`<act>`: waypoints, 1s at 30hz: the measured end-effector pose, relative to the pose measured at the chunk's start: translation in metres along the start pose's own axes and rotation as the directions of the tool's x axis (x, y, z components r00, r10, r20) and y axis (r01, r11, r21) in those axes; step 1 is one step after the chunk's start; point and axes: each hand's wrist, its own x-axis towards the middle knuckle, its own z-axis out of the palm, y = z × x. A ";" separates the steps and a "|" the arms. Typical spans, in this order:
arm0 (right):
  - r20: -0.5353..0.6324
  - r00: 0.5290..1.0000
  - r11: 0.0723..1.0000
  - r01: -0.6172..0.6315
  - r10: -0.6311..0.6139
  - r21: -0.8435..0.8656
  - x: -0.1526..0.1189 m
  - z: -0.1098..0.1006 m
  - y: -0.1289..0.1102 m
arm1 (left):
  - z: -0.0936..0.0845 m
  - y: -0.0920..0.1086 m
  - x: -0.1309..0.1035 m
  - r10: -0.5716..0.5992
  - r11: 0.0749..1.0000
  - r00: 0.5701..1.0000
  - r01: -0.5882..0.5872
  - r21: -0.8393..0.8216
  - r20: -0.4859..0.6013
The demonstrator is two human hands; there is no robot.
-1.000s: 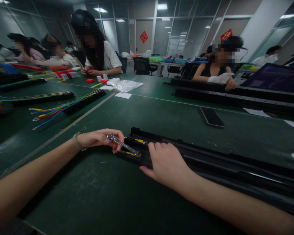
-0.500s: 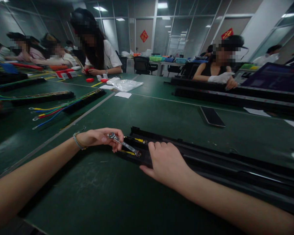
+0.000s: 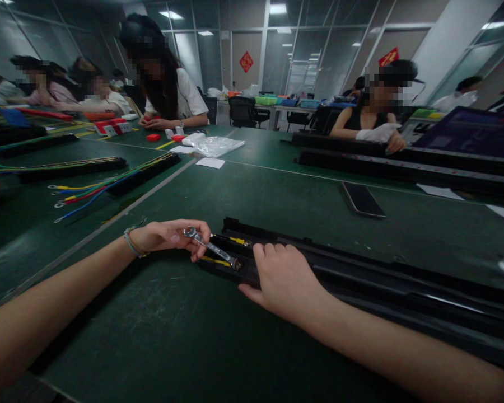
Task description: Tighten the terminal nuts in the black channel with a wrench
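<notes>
A shiny metal wrench (image 3: 213, 248) slants down to the right, its far end sitting over a bolt in a long black channel (image 3: 361, 268). My left hand (image 3: 174, 238) grips the wrench near its upper end, with the fingers curled around it. Across the channel lies my right hand (image 3: 283, 274), fingers wrapped over it and thumb on the near side. Between the hands, a yellow-sleeved cable end (image 3: 237, 240) meets a terminal inside the channel. A second yellow wire (image 3: 216, 261) runs to the bolt under the wrench. My right hand hides part of the channel.
Behind the channel lies a dark phone (image 3: 363, 200). Black strips with coloured ring-ended wires (image 3: 88, 193) lie at left. A clear plastic bag (image 3: 218, 146) and white paper (image 3: 210, 163) are farther back. Two people work across the green table (image 3: 151, 330), beside long black rails (image 3: 386, 163).
Almost everything stays as it was. My left hand and the wrench appear a few pixels farther left, along with the whole view; the grips are the same.
</notes>
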 end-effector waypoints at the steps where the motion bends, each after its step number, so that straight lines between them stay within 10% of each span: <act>1: 0.001 1.000 1.000 0.000 0.000 0.001 0.000 0.000 0.000 | 0.000 0.000 0.000 -0.003 1.000 1.000 0.003 0.009 -0.002; 30: 0.040 0.999 1.000 0.006 -0.006 -0.005 0.000 -0.002 -0.001 | -0.002 -0.004 0.000 0.058 0.995 0.998 -0.060 -0.084 -0.028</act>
